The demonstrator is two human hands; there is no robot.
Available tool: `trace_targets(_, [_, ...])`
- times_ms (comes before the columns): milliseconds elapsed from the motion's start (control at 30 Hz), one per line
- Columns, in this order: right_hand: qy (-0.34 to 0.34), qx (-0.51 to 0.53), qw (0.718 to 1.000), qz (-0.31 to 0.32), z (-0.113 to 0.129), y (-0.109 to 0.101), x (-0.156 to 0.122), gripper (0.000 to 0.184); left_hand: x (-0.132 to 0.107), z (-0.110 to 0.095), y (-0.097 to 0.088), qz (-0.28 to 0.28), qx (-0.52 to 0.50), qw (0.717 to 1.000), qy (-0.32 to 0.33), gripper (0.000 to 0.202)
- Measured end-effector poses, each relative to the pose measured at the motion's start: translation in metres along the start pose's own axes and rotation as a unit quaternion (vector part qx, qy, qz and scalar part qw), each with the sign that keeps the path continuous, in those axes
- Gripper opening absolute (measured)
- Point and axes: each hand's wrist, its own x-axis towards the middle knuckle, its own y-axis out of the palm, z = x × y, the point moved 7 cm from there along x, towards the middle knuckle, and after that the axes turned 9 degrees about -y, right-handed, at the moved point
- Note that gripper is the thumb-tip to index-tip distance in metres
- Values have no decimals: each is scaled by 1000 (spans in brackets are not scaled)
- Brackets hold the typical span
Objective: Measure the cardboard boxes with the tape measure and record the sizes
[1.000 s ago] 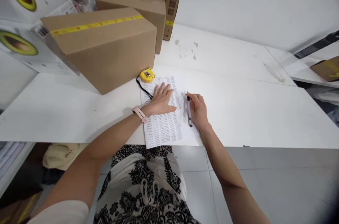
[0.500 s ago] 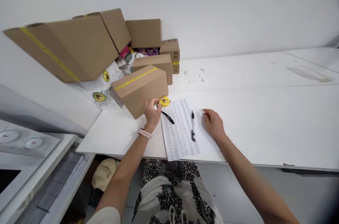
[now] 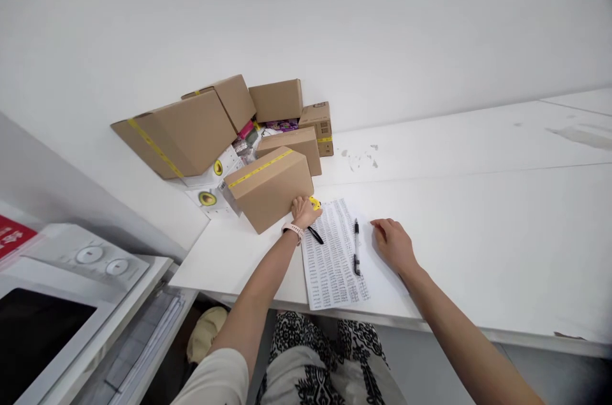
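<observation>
My left hand [image 3: 303,212], with a pink watch strap on the wrist, is closed on a yellow tape measure [image 3: 315,203]. It covers much of the case, which lies at the top edge of the printed sheets [image 3: 329,258], against a taped cardboard box [image 3: 275,191]. A black wrist strap [image 3: 315,235] trails from the tape measure onto the paper. Across the sheets lies a black-and-clear pen [image 3: 356,249], untouched. To the right of the pen, my right hand [image 3: 396,245] rests on the white table, fingers loosely bent and holding nothing.
More cardboard boxes [image 3: 191,131] are piled at the back left against the wall. Among them are small packages and white boxes with avocado pictures [image 3: 210,199]. A white microwave [image 3: 52,316] stands at the lower left. The white tabletop [image 3: 502,233] stretches to the right.
My left hand has moved from beside the tape measure to over it and closed on it. My right hand stays beside the pen. The view has shifted, showing more of the microwave.
</observation>
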Motion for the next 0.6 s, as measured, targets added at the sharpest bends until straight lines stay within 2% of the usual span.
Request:
trace_targets(100, [7, 2, 1000, 7, 1, 0, 1, 32, -12, 5, -7, -3, -14, 1000, 8, 40])
trace_targets(200, [16, 12, 1000, 4, 1, -1, 1, 32, -44, 18, -31, -42, -53, 997, 38, 38])
trace_targets(267, [22, 20, 1000, 0, 1, -2, 1, 32, -72, 40, -59, -96, -92, 990, 56, 41])
trace_targets(333, [31, 28, 999, -11, 0, -6, -1, 34, -103, 74, -102, -233, -216, 942, 106, 51])
trace_targets(400, [40, 36, 998, -17, 1, -10, 0, 36, -123, 116, -130, -288, -268, 914, 100, 50])
trace_targets(433, [39, 43, 998, -10, 4, -11, 2, 38, -126, 136, -138, -285, -290, 910, 83, 49])
trace_targets(500, [28, 70, 997, 27, 16, -10, 13, 43, -123, 169, -144, -243, -336, 909, 48, 46])
trace_targets(600, [22, 162, 982, 98, 47, 3, 45, 55, -108, 191, -136, -147, -400, 905, 4, 44])
